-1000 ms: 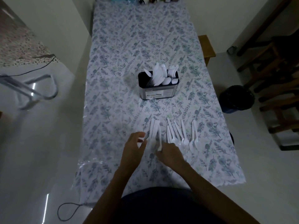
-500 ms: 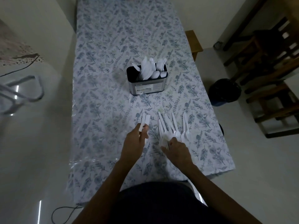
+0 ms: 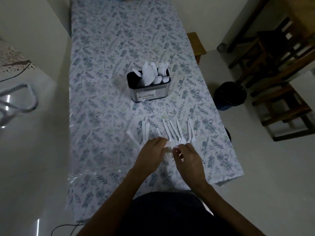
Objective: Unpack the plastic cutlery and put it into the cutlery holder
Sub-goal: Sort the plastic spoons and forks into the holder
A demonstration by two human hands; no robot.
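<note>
A dark metal cutlery holder (image 3: 149,93) stands mid-table with several white plastic knives, spoons and forks upright in it. Nearer me, loose white plastic cutlery (image 3: 176,132) lies fanned on the floral tablecloth, with two white knives (image 3: 145,131) lying apart to the left. My left hand (image 3: 150,155) and my right hand (image 3: 189,158) meet over the near end of the fan, fingertips pinching white forks (image 3: 168,147) between them. The forks' heads are partly hidden by my fingers.
The long table (image 3: 105,82) runs away from me, with a clear plastic wrapper (image 3: 130,140) left of the cutlery. A black bin (image 3: 229,95) and wooden chairs (image 3: 279,68) stand to the right. A cable (image 3: 63,227) lies on the floor.
My left hand let go of the knives on the left and moved right. Both hands now meet over the forks.
</note>
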